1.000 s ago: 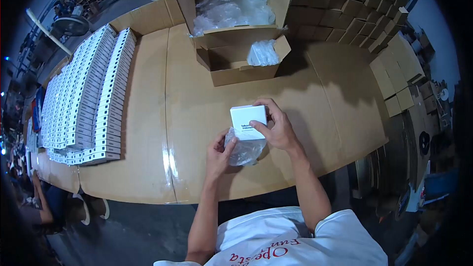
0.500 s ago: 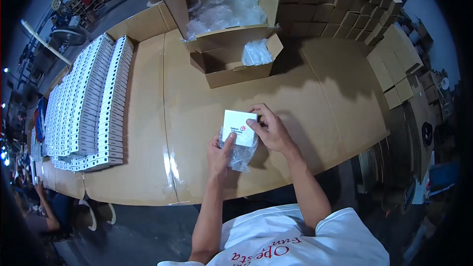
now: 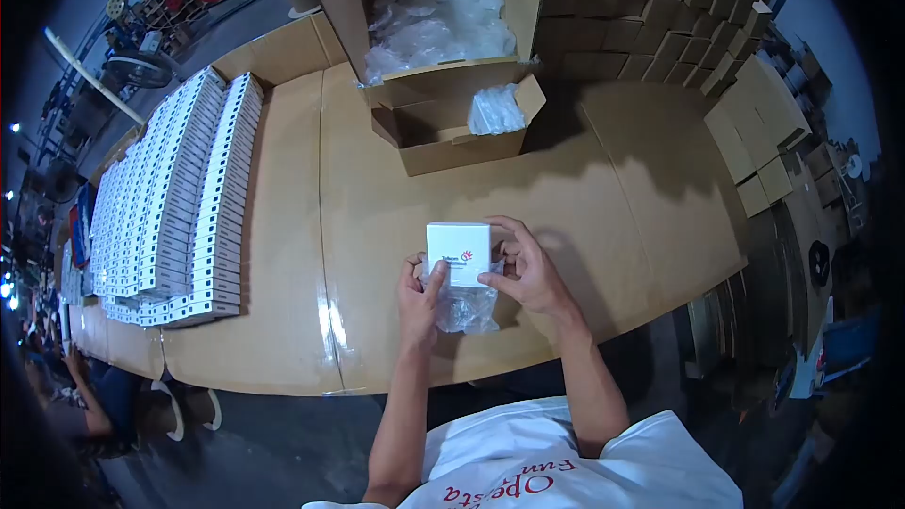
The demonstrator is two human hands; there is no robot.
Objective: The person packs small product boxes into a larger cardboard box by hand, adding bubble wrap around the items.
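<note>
A small white box [image 3: 459,243] with a red logo is held between my two hands above the cardboard-covered table [image 3: 377,226]. My left hand [image 3: 420,297] grips its lower left side, the thumb on the front face. On the right side, my right hand [image 3: 530,273] has its thumb at the lower right corner and its fingers behind the edge. A clear plastic bag [image 3: 468,311] hangs around the lower part of the box, below the printed face.
Rows of stacked white boxes [image 3: 156,198] stand at the left. Beyond my hands is an open carton [image 3: 462,155] with a plastic-wrapped piece [image 3: 496,110], before a large carton of plastic bags [image 3: 438,19]. Brown boxes [image 3: 650,14] are stacked at the back right.
My right thumb has moved down from the logo to the box's lower right corner. The box is more upright and its logo is uncovered. The view has shifted slightly.
</note>
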